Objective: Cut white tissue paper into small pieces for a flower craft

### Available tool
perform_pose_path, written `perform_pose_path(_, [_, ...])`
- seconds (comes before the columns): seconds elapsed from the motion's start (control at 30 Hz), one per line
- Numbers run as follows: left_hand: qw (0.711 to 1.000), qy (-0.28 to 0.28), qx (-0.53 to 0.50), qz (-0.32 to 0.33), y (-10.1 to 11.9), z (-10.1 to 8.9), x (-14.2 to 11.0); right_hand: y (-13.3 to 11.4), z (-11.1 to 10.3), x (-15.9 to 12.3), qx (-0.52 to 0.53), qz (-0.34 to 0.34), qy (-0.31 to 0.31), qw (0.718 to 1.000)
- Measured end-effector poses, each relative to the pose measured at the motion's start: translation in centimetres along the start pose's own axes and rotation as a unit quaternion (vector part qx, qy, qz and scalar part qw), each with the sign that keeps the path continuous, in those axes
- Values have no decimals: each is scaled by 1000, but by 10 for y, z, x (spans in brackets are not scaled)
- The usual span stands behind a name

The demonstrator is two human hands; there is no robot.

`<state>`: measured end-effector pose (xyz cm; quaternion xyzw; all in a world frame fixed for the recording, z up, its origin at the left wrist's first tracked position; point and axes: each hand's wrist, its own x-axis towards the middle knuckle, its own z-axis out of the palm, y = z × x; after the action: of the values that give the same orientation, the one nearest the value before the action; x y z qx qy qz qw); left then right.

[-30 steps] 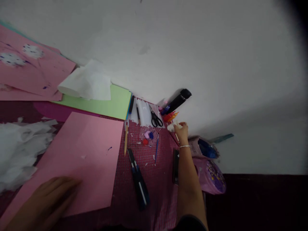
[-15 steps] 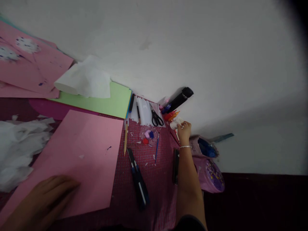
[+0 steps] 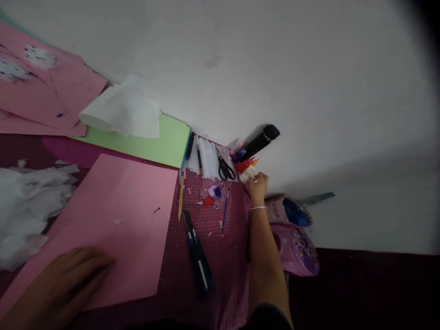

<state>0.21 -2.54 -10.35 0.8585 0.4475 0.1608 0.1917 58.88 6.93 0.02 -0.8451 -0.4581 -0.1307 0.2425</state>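
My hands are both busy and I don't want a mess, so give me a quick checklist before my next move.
1. Left hand resting on the pink sheet: ok.
2. Pink sheet unmarked: not ok, a small dark mark shows near its right edge.
3. Right hand firmly gripping the white item: cannot tell; fingertips are at it.
4. Utility knife off the pink sheet: ok, beside it.
5. Patterned cloth free of white scraps: not ok, several lie around the paints.
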Motion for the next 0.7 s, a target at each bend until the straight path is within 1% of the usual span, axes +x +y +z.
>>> perform_pose_path(0.1, [1000, 12, -28, -6, 9, -11, 5, -7, -10, -5, -3, 1, -7, 1000])
perform_pose_path(0.2, [1000, 3, -27, -4, 19, -19, 11, -18, -27, -22, -8, -3, -29, 1000])
perform_pose_path(0.27, [999, -1, -35, 6, 22, -23, 14, -29, -39, -45, -11, -13, -75, 997])
perform_pose_path(0.33, [999, -5, -44, 16, 23, -25, 17, -43, -47, -73, -17, -26, -146, 989])
perform_pose_path(0.43, [998, -35, -47, 35, 24, -32, 23, -64, -50, -113, -42, -30, -235, 971])
perform_pose_path(0.5, [996, -56, -45, 50, 27, -38, 27, -75, -47, -131, -66, -19, -268, 961])
perform_pose_path(0.6, [995, -55, -50, 62, 36, -46, 31, -81, -45, -139, -97, 6, -292, 951])
perform_pose_path(0.7, [995, -45, -62, 70, 43, -51, 32, -74, -49, -133, -117, 28, -299, 947])
